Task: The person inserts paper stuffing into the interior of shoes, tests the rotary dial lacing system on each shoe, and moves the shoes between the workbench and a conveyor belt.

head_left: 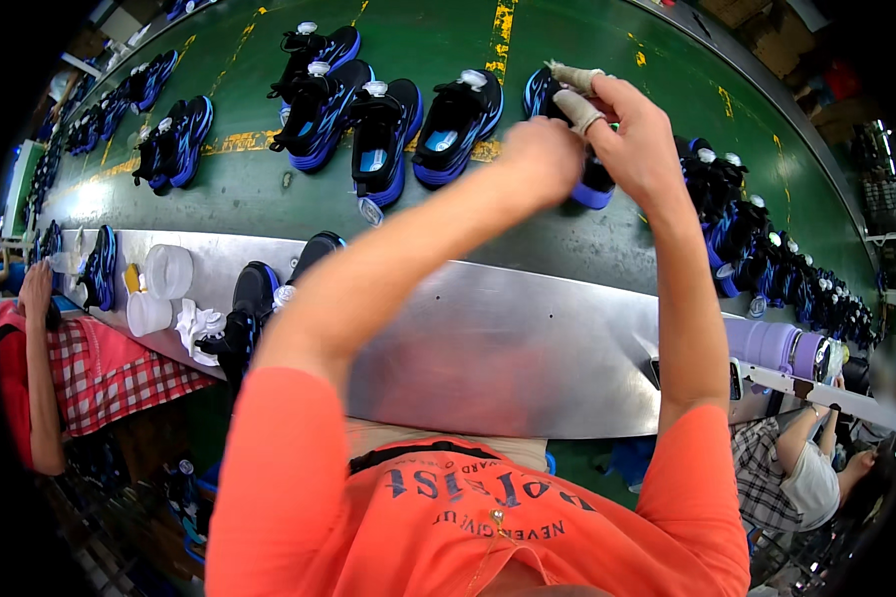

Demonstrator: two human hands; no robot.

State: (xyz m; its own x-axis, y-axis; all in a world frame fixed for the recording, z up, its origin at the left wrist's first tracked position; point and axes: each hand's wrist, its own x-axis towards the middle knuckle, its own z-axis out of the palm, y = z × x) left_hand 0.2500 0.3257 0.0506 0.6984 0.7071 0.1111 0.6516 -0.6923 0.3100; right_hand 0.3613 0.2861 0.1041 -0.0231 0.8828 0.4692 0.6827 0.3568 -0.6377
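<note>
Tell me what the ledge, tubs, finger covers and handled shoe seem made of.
Ledge: likely bare metal, satin; it shows glare and blurred reflections.
Tubs: probably plastic, smooth; they look translucent.
Finger covers: cloth or thin rubber, matte and beige; unclear which.
Shoe: mostly hidden; matte dark upper perhaps fabric, thick purple sole perhaps rubber.

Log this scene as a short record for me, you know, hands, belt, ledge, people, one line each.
Left hand: left hand at a shoe; blurred, grip unclear
Right hand: right hand at the same shoe; pale covers on two fingers
Belt: green belt, yellow markings; more black-and-blue shoes on both sides of the hands
Ledge, left: white tubs, dark shoes near the left forearm
Ledge, right: purple bottle, on its side
People: a co-worker's hand at far left; another person at right
</note>
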